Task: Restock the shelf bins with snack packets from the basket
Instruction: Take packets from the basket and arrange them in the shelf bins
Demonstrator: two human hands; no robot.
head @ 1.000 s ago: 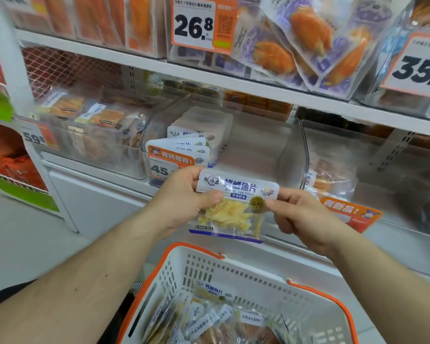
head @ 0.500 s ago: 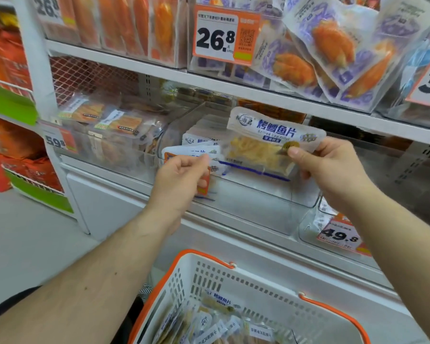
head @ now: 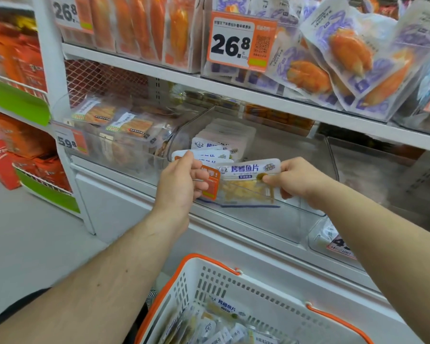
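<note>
A clear snack packet [head: 248, 181] with a white label and yellow fish strips stands just behind the front wall of the clear shelf bin [head: 258, 220]. My right hand [head: 297, 181] pinches its right edge. My left hand [head: 181, 181] grips the top of the row of white packets [head: 209, 155] standing at the bin's left front, beside the held packet. An orange price tag [head: 211, 182] hangs on the bin's front, partly behind my left fingers. Below, the white basket with orange handles [head: 233, 271] holds several more packets [head: 224, 326].
A neighbouring clear bin [head: 124, 135] on the left holds orange-filled packets with a 59.8 tag. The shelf above [head: 233, 91] carries bins of orange and purple packets with a 26.8 tag [head: 241, 42]. Another bin [head: 387, 184] lies to the right. Grey floor lies left.
My left hand let go of the packet and took hold of the row in the bin. My right hand lifted the packet over the bin's front wall and lowered it inside.
</note>
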